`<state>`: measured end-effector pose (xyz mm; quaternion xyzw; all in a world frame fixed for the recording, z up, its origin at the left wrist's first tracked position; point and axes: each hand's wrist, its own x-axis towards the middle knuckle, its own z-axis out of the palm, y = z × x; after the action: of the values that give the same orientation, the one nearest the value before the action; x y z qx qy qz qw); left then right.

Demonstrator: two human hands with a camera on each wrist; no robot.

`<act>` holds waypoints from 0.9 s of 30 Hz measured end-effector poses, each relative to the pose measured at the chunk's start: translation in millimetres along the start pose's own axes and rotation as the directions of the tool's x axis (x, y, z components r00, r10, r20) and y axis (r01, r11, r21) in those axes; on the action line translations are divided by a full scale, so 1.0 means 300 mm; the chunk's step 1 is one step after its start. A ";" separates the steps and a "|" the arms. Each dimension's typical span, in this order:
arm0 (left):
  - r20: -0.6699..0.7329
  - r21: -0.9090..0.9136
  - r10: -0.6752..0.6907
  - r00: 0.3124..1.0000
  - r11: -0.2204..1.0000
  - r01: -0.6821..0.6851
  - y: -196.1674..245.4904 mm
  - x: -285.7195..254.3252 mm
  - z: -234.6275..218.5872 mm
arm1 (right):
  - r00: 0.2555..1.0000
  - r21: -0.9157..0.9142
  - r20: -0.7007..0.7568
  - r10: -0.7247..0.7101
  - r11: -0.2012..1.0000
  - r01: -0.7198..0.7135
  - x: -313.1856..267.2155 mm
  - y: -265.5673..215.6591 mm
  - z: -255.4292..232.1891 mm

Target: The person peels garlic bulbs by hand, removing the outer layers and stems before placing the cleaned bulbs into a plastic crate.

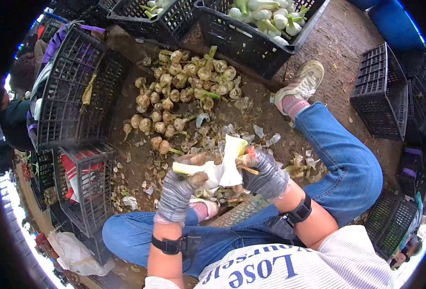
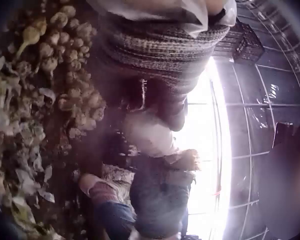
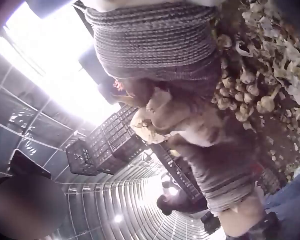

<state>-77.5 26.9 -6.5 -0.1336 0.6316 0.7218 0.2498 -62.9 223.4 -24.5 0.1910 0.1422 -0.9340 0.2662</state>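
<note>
Before the person's lap, the left hand (image 1: 178, 190), in a grey knit sleeve, grips a white garlic bulb (image 1: 213, 176) whose pale green stem (image 1: 186, 168) sticks out to the left. Close against it, the right hand (image 1: 266, 177) pinches a white sheath with a pale green end (image 1: 234, 153); a thin brown strip and something red show at its fingers. The left wrist view shows white bulb surface (image 2: 152, 134) under the left hand (image 2: 155, 65). In the right wrist view the right hand (image 3: 155, 55) and left hand (image 3: 217, 165) nearly meet; fingers partly hide the bulb.
Unpeeled bulbs (image 1: 174, 91) lie heaped on the soil, with peeled skins (image 1: 213, 139) nearer the lap. Black crates with white bulbs (image 1: 266, 17) stand beyond. More crates stand left (image 1: 78, 91) and right (image 1: 381, 91). The person's shoe (image 1: 305, 82) rests right of the heap.
</note>
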 end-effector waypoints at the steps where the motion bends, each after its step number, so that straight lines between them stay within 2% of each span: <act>1: 0.001 0.002 0.001 1.000 1.000 -0.001 -0.003 0.002 -0.015 | 1.000 0.001 0.001 -0.002 1.000 0.002 -0.002 -0.013 0.014; 3: -0.008 0.105 0.071 0.997 0.992 -0.070 -0.012 0.011 -0.063 | 0.999 0.130 0.037 0.033 0.991 -0.037 0.000 -0.036 0.034; 4: 0.068 -0.138 0.115 0.991 0.985 -0.105 -0.008 0.002 -0.065 | 0.984 -0.016 -0.097 -0.146 0.989 0.145 0.023 -0.037 0.026; 5: 0.066 -0.137 0.116 0.991 0.985 -0.106 -0.004 -0.003 -0.059 | 0.975 0.183 -0.121 -0.185 0.962 0.205 0.005 -0.056 0.028; 7: -0.105 -0.467 0.133 0.986 0.869 -0.167 -0.002 -0.010 -0.044 | 0.901 0.182 -0.105 -0.422 0.882 0.434 -0.004 -0.086 0.032; 8: -0.111 -0.562 0.141 0.984 0.808 -0.179 -0.034 0.003 -0.076 | 0.903 0.182 -0.104 -0.418 0.884 0.430 -0.013 -0.103 0.052; 9: -0.221 -0.680 0.030 0.975 0.712 -0.176 -0.048 0.021 -0.073 | 0.867 0.120 0.011 -0.498 0.862 0.493 -0.027 -0.123 0.094; 10: -0.178 -0.747 -0.003 0.984 0.652 -0.133 -0.065 0.023 -0.091 | 0.815 0.067 0.134 -0.564 0.825 0.561 -0.032 -0.134 0.117; 11: -0.129 -0.807 -0.032 0.991 0.585 -0.086 -0.083 0.024 -0.108 | 0.813 0.067 0.135 -0.566 0.824 0.562 -0.025 -0.122 0.121; 12: -0.126 -0.807 -0.034 0.991 0.584 -0.082 -0.104 0.027 -0.113 | 0.847 -0.282 0.180 -0.500 0.799 0.532 -0.016 -0.095 0.127; 13: -0.039 -0.845 -0.011 0.999 0.535 -0.027 -0.123 0.031 -0.116 | 0.885 -0.596 0.194 -0.423 0.665 0.449 -0.016 -0.073 0.123; 14: 0.045 -0.874 0.017 0.999 0.485 0.031 -0.122 0.031 -0.111 | 0.950 -0.884 0.077 -0.303 0.420 0.205 -0.020 -0.054 0.096; 15: 0.045 -0.874 0.014 0.999 0.486 0.032 -0.118 0.025 -0.093 | 0.813 -0.897 0.443 -0.378 -0.192 0.399 0.004 -0.040 0.051; 17: -0.152 -0.636 0.002 0.988 0.765 -0.100 -0.081 0.001 0.005 | 0.868 -0.939 0.323 -0.376 -0.013 0.344 0.011 0.030 0.032; 18: -0.219 -0.619 -0.055 0.974 0.780 -0.095 -0.084 -0.005 0.029 | 0.871 -0.941 0.317 -0.376 -0.009 0.339 0.018 0.062 0.028; 20: -0.183 -0.564 -0.025 0.983 0.821 -0.084 -0.107 -0.008 0.048 | 0.866 -0.921 0.284 -0.412 0.133 0.366 0.034 0.099 0.019; 21: -0.180 -0.509 -0.011 0.984 0.857 -0.083 -0.120 -0.012 0.052 | 0.866 -0.921 0.284 -0.412 0.132 0.365 0.037 0.096 0.006; 23: -0.208 -0.522 -0.045 0.977 0.850 -0.072 -0.115 -0.001 0.054 | 0.892 -0.702 0.066 -0.447 0.614 0.360 0.046 0.073 0.005; 24: -0.217 -0.557 -0.080 0.973 0.828 -0.056 -0.108 0.007 0.054 | 0.889 -0.648 -0.152 -0.432 0.722 0.240 0.046 0.040 0.008; 25: -0.226 -0.592 -0.116 0.967 0.805 -0.042 -0.101 0.016 0.052 | 0.892 -0.646 -0.149 -0.426 0.725 0.238 0.057 0.010 -0.003; 26: -0.177 -0.593 -0.054 0.983 0.803 -0.062 -0.087 0.056 0.033 | 0.860 -0.591 -0.197 -0.471 0.757 0.279 0.066 -0.014 -0.015; 27: -0.185 -0.550 -0.026 0.982 0.831 -0.082 -0.063 0.093 0.020 | 0.824 -0.537 -0.248 -0.509 0.780 0.320 0.073 -0.026 -0.022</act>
<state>-90.2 39.6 -35.5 -0.2573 0.4171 0.8620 0.1299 -82.4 222.5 -38.5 0.2604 0.4536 -0.8505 0.0550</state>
